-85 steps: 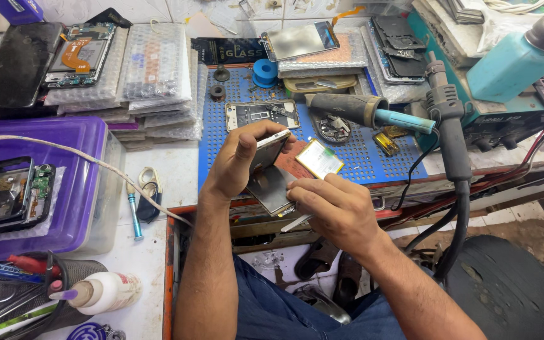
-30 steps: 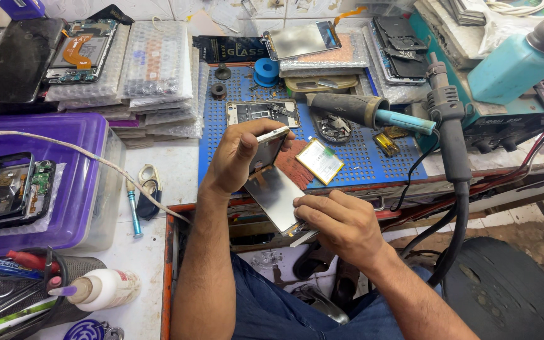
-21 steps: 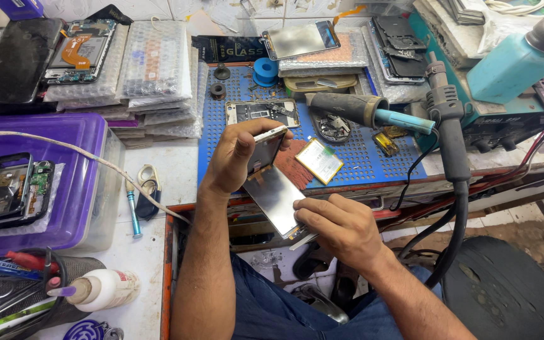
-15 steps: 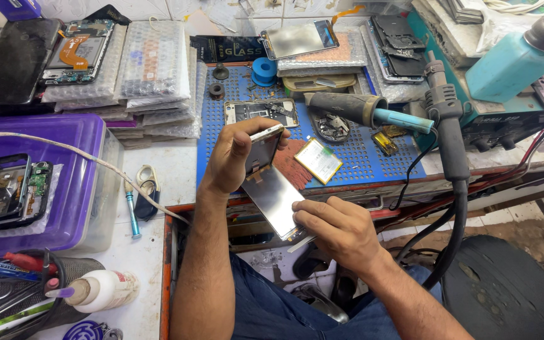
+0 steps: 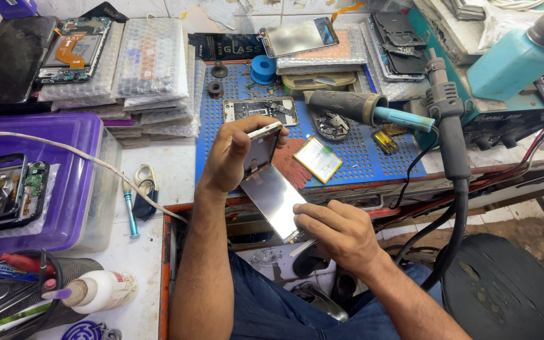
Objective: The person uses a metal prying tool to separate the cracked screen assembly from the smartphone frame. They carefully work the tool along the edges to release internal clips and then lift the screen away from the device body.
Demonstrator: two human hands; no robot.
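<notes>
Perforated blue mat; left hand grips phone frame, glossy screen.

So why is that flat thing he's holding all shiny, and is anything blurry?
In the head view, the screen panel mirrors the even daylight, so it looks pale and glossy; the left hand and right hand are sharp, with soft shadows; the bench edges bend slightly from the wide lens.

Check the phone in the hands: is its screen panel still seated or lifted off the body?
Lifted. The screen panel angles away from the phone body in the left hand; the right hand holds its lower end.
</notes>
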